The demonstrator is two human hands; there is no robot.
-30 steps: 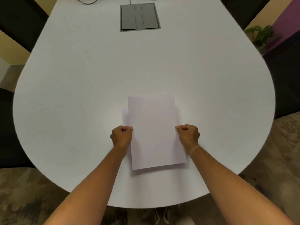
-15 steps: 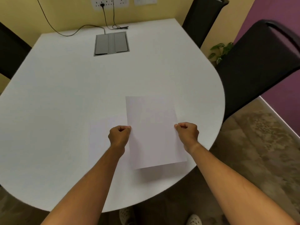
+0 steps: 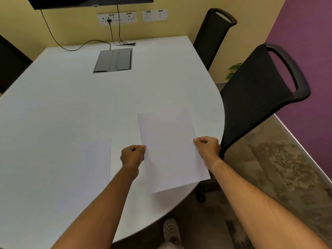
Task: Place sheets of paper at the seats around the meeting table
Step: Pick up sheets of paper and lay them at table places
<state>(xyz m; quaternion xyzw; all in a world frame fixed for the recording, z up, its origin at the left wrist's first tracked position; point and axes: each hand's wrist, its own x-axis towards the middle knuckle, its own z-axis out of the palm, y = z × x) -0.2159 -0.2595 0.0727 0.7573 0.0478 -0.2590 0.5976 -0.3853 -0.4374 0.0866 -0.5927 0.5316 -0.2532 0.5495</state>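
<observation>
I hold white paper [image 3: 170, 150] above the right end of the white meeting table [image 3: 71, 105]; whether it is one sheet or a stack I cannot tell. My left hand [image 3: 133, 155] pinches its left edge and my right hand [image 3: 207, 148] pinches its right edge. Its near corner hangs past the table's rounded rim. Another white sheet [image 3: 93, 159] lies flat on the table to the left of my left hand.
A black chair [image 3: 260, 97] stands at the table's right side, close to my right hand, with a second black chair [image 3: 212, 36] behind it. A grey cable box [image 3: 113, 60] is set into the tabletop. Cables run to wall sockets [image 3: 116, 17]. Part of a dark chair [image 3: 10, 65] shows far left.
The held paper has come away rightward from the sheet left lying on the table. My view has turned right, bringing the black chairs and wall into sight.
</observation>
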